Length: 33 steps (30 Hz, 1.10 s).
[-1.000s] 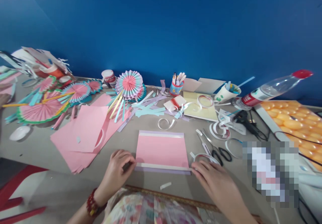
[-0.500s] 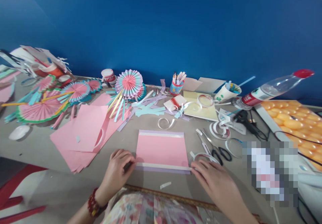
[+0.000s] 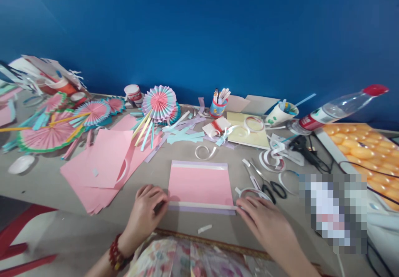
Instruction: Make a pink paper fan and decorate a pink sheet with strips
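A pink paper sheet (image 3: 200, 185) with lilac borders and white tape strips along its near and far edges lies flat on the grey table (image 3: 62, 227) in front of me. My left hand (image 3: 146, 212) is curled, its fingertips pinching the sheet's near left corner. My right hand (image 3: 264, 223) rests palm down with fingers together, the fingertips pressing the near right corner at the end of the tape strip. A roll of tape (image 3: 253, 194) lies just beyond my right hand.
Loose pink sheets (image 3: 102, 165) lie to the left, folded paper fans (image 3: 158, 102) and strips behind. Scissors (image 3: 264, 181), tape rings, a glue gun (image 3: 304, 148), a pen cup (image 3: 217, 104), a tipped bottle (image 3: 336, 109) and an orange tray (image 3: 368, 148) fill the right. A ruler (image 3: 218, 246) lies along the near edge.
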Tool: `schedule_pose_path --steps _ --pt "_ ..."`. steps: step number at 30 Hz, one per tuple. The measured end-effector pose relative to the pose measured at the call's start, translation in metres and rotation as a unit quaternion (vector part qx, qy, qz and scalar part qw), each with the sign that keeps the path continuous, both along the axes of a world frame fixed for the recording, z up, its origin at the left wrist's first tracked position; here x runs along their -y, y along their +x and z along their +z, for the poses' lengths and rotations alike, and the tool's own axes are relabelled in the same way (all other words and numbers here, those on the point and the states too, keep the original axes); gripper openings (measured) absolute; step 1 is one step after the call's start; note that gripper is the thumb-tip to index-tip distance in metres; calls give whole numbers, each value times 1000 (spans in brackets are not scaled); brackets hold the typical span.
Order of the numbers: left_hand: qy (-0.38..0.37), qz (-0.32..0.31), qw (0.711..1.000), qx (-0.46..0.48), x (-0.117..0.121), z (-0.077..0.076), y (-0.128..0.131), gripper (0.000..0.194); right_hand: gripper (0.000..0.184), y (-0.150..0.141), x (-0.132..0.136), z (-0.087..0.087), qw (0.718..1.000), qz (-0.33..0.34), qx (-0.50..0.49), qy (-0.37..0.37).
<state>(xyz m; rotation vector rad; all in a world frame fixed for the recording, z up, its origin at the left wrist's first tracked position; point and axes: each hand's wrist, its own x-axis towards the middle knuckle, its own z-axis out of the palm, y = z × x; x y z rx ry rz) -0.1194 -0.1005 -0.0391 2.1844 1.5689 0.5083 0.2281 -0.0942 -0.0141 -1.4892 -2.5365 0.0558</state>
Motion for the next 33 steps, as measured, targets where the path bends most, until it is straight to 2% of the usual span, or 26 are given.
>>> schedule_pose_path --steps 14,19,26,33 --pt "12 -6 999 -33 1 0 2 13 37 -1 0 3 999 4 33 0" --pt "8 -10 999 -43 1 -1 1 12 34 -2 -1 5 998 3 51 -26" --pt "5 -17 999 -42 2 -7 -2 12 16 -6 -3 10 990 -19 108 -88" --pt "12 -16 999 -47 2 -6 -2 13 15 -11 -3 10 974 -63 145 -160"
